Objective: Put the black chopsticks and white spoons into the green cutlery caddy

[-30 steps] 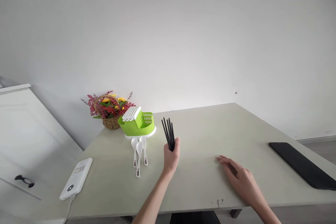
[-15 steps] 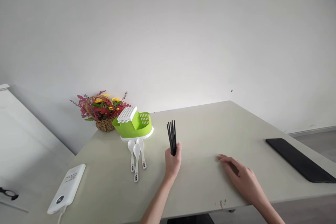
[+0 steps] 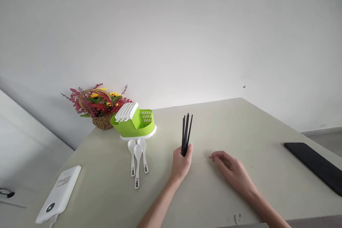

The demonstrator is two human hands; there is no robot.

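Observation:
A bundle of black chopsticks [image 3: 187,133] stands nearly upright in my left hand [image 3: 181,164], the fingers wrapped round its lower part and the tips fanned slightly apart. To the right, my right hand [image 3: 233,169] rests low over the table with its fingers loosely curved and nothing visible in them. Three white spoons [image 3: 137,153] lie close together left of my left hand, bowls pointing away. Behind them is a green utensil holder [image 3: 130,130] with a white slatted top and a white base.
A wicker basket of artificial flowers [image 3: 103,123] stands behind the holder. On the table's [image 3: 213,124] left lies a white power bank [image 3: 60,192] with a cable. A flat black object [image 3: 312,164] lies along the right side. The wall [image 3: 187,42] rises behind.
My left hand has shifted right with the chopsticks, whose tips now lean rightward. My right hand has come left, closer to it. The camera view has shifted slightly; the spoons and holder stay put.

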